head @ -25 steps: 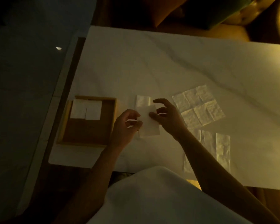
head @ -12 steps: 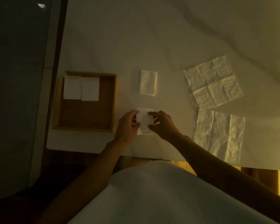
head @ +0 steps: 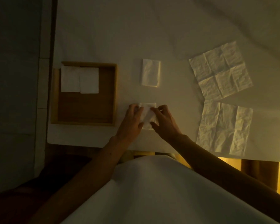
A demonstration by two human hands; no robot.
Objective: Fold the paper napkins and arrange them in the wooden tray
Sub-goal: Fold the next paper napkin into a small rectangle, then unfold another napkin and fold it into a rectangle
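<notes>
Both hands, left (head: 132,120) and right (head: 163,120), lowered, fingers now pressing small white folded paper napkin (head: 147,115) flat on surface, probably creasing; next needs lifting into square wooden tray (head: 115,94).

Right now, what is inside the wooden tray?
Inside the wooden tray, two folded napkins lie side by side along its far edge, touching. The rest shows bare wood. Whatever lies under them is hidden.

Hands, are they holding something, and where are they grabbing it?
Both hands press one small folded napkin flat on the table: the left hand on its left edge, the right hand on its right edge.
</notes>
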